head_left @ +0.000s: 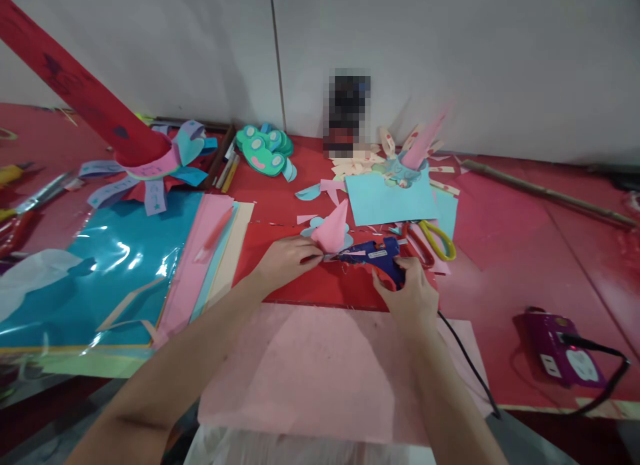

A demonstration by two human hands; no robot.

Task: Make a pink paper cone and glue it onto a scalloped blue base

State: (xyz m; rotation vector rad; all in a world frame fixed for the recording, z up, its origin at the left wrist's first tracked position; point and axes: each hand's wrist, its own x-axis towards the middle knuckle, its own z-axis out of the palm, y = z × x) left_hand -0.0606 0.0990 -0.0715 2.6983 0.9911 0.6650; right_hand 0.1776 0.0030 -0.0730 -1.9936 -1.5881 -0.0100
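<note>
My right hand (413, 292) is wrapped round the handle of a blue glue gun (377, 253), whose nozzle points left. Close to that nozzle, my left hand (290, 262) has its fingers pinched together; what they hold is too small to make out. Just behind my left fingertips stands a pink paper cone (331, 230) with light blue scalloped paper around its base. Under both hands lies a red sheet-like surface (305, 288). Scissors with yellow handles (445, 242) and red scissor-like handles (419, 246) lie beyond the glue gun.
At left, a red paper tube (85, 85) rises from a pink ring above plastic-covered blue sheets (125, 252). Green paper cutouts (265, 152) and light blue paper (390, 202) lie behind. A purple power box (565, 348) sits right, near a cord (467, 355). A stick (545, 192) lies farther back.
</note>
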